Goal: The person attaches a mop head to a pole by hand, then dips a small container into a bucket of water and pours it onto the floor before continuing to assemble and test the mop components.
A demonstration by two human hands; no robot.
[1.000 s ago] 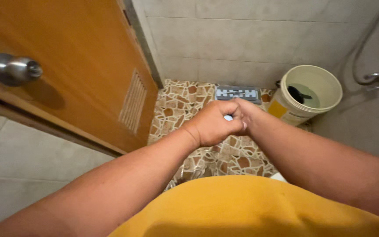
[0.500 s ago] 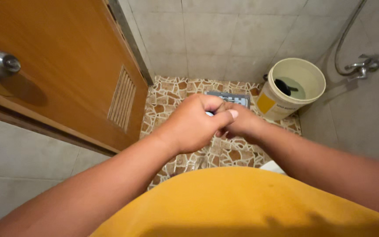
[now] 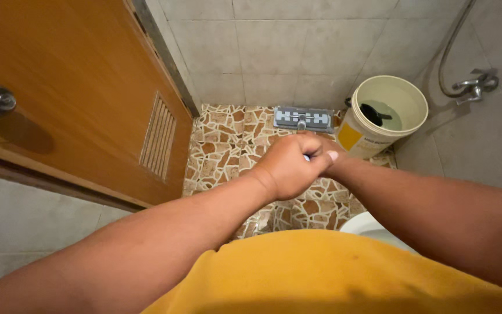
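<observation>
Your left hand (image 3: 289, 168) and right hand (image 3: 329, 158) are both closed around the mop handle (image 3: 307, 156), its flat head (image 3: 303, 118) resting on the far mosaic floor (image 3: 228, 145). It looks light and stiff; grip the pole firmly, since wet tiles could be slippery.

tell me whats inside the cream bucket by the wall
The cream bucket holds some water with a dark dipper lying in it. The near wall hides the lower inside, so the depth of the water cannot be told.
</observation>
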